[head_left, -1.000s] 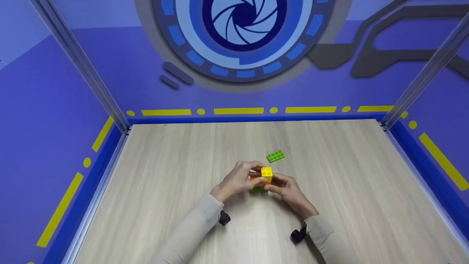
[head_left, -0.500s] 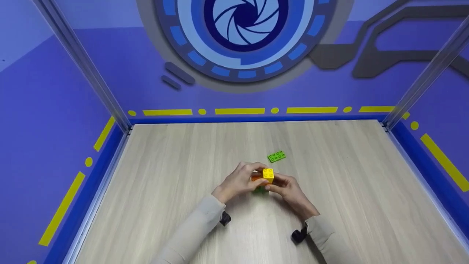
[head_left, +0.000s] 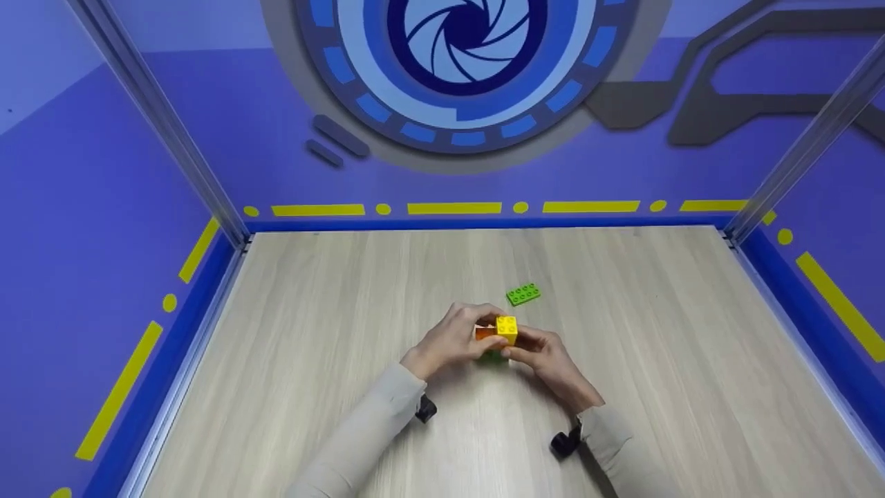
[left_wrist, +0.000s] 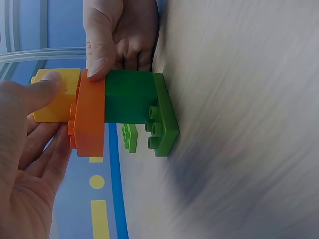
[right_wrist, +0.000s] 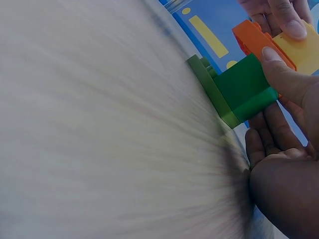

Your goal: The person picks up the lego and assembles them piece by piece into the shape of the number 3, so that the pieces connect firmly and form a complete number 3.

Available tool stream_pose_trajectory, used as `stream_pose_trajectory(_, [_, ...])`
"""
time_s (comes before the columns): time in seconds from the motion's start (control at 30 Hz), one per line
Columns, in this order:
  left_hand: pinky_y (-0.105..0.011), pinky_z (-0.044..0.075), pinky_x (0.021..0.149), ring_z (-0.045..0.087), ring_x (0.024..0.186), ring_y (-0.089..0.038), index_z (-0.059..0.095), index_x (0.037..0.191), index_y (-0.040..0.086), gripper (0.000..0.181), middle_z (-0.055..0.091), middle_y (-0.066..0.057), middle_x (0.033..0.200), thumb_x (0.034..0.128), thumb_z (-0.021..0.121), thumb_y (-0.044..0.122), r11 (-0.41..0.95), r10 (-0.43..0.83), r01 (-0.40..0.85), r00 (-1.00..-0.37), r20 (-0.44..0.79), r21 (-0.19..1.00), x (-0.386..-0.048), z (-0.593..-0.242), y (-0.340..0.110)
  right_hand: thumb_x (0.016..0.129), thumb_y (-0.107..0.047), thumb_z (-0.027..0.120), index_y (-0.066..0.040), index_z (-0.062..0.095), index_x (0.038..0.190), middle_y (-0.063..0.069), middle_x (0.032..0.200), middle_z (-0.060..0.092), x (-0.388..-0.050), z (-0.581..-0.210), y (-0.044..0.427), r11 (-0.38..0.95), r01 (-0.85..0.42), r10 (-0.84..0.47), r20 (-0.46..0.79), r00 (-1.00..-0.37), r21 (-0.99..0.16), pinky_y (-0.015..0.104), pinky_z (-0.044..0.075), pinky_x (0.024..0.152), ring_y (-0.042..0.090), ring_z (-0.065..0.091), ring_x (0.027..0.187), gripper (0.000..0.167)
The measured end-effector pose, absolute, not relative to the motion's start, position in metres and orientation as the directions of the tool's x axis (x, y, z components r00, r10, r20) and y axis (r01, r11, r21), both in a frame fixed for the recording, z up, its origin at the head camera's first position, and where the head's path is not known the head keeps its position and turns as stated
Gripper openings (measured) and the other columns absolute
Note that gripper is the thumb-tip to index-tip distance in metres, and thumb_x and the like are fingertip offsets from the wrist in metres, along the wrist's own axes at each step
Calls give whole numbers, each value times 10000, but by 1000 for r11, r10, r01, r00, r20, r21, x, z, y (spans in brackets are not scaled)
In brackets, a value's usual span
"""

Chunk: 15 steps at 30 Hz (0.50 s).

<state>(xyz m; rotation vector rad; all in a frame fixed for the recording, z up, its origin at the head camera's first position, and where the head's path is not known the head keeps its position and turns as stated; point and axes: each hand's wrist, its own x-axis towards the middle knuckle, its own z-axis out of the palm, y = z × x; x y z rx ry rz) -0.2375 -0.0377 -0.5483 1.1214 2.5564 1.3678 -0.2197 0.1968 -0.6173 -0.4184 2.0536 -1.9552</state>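
Both hands hold a stack of toy building bricks near the middle of the table. At its top is a yellow brick (head_left: 507, 325), which my left hand (head_left: 453, 339) pinches between thumb and fingers. Beneath it lies a longer orange brick (left_wrist: 90, 124), its bare studs showing beside the yellow one. My right hand (head_left: 550, 356) grips the stack at the orange brick, its thumb near the join with a dark green brick (left_wrist: 129, 97). A light green studded plate (left_wrist: 167, 124) forms the base, close to the tabletop; whether it touches the wood I cannot tell.
A loose light green plate (head_left: 523, 294) with several studs lies just behind the hands. The wooden table (head_left: 332, 290) is bounded by blue printed walls (head_left: 207, 124) at the back and sides.
Both hands keep their hold on the stack, almost still. A bit more of the orange brick shows between the left thumb and fingers. The head view has shifted very slightly.
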Motion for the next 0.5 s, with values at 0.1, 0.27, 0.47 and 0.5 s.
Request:
stream_pose_trajectory(0.1, [-343,618,997,755,1116,-171,728,1259,59,311,786,-71,1199,990,794,200,367,612,584,-738,285,724,-239,-547,-39,972,-160,800,-98,663,1456,127,1438,687,-220,-617,196,46,-23,-394,3,-919,-999,293,573,1058,205,682,1271,507])
stream_pose_trajectory(0.27, [-391,607,1012,746,1094,-146,744,1252,93,310,796,-30,1180,983,806,233,402,613,595,-740,278,696,-241,-547,-40,977,-168,795,-107,674,1445,124,1451,679,-221,-616,195,38,-25,-404,8,-915,-999,304,568,1071,220,675,1287,487])
stream_pose_trajectory(0.47, [-305,572,1037,751,1062,-111,763,1238,107,323,807,-3,1154,953,840,239,415,623,594,-737,260,688,-246,-546,-40,973,-157,799,-91,660,1458,140,1453,676,-220,-616,196,36,-18,-402,2,-916,-999,289,571,1059,202,683,1275,509])
stream_pose_trajectory(0.5, [-290,545,1048,750,1052,-104,768,1232,115,325,810,8,1143,945,849,244,421,623,594,-739,257,686,-246,-545,-40,972,-151,798,-84,657,1461,142,1457,673,-220,-616,196,37,-20,-402,4,-916,-999,288,570,1060,200,682,1276,513])
